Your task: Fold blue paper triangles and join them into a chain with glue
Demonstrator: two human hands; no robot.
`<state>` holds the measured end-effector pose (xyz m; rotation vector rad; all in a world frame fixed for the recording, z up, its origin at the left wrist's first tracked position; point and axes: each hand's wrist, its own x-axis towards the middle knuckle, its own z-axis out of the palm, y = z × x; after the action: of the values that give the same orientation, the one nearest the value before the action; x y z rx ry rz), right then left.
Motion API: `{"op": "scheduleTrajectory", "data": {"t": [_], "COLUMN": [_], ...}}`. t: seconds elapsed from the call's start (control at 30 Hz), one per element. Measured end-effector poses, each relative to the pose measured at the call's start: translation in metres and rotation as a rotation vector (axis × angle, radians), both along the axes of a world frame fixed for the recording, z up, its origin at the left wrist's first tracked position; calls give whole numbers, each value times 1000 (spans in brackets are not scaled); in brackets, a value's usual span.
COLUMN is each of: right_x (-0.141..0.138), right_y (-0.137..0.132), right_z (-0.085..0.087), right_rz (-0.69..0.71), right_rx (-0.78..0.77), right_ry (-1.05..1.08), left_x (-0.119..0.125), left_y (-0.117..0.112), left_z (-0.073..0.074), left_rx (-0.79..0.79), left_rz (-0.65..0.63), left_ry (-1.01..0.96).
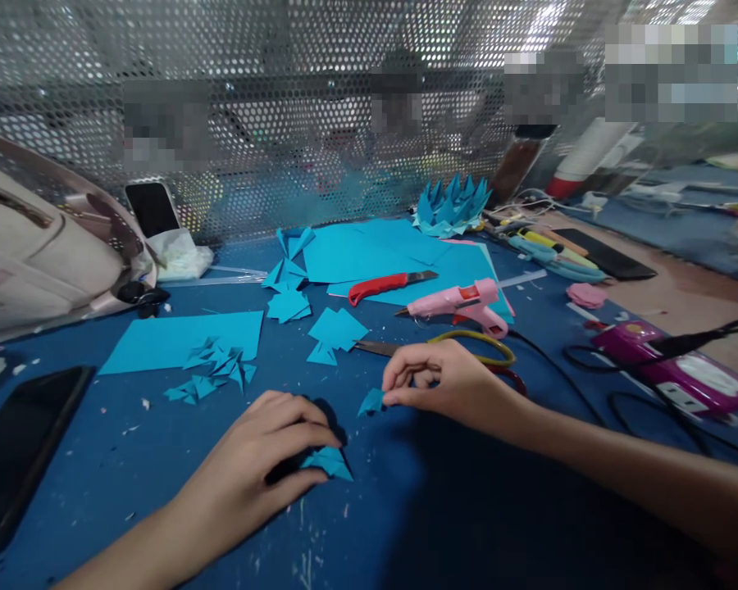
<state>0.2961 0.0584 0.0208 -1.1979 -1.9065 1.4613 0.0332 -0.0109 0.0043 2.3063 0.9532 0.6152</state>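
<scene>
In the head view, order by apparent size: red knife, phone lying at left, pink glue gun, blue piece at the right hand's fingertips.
1. Phone, enlarged by nearness
2. Pink glue gun
3. Red knife
4. Blue piece

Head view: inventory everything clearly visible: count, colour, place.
Folded piece: 1, blue, front
Smaller piece: 1, blue, centre
Folded cluster: 1, blue, left
Sheet: 1, blue, left
Cut pieces: several, blue, centre
Papers: several, mostly blue, rear
Ornament: 1, blue, rear
Cutter: 1, red, centre
Glue gun: 1, pink, centre
Scissors: 1, yellow-handled, centre
Power strip: 1, purple, right
Phones: 2, black, left
Pack: 1, white, left
Bag: 1, pale, left
Tools: several, mixed, right
Slab: 1, black, right
Disc: 1, pink, right
Panel: 1, grey, rear
Table: 1, blue, beneath
Left hand: 1, bare, at folded piece
Right hand: 1, bare, at smaller piece
</scene>
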Motion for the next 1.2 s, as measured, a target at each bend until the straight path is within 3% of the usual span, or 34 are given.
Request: {"op": "scheduleTrajectory", "data": {"t": [0.37, 0.57, 0.9, 1.2], "right_x": [-1, -1, -1, -4], "right_y": [-4, -4, -14, -21], "right_z": [5, 2, 6, 5], "right_rz": [21, 45, 136, 180], "right_rx": [-1, 1, 3, -187], "right_ry": [-11, 12, 82, 151], "left_x": [8, 15, 11, 19], "left_y": [-8, -11, -13, -10], "left_z": [3, 7, 4, 13], "left_rx": [-16, -146, -118, -305], "left_rz": [124, 189, 139, 344], "left_ry": [91, 140, 26, -130]}}
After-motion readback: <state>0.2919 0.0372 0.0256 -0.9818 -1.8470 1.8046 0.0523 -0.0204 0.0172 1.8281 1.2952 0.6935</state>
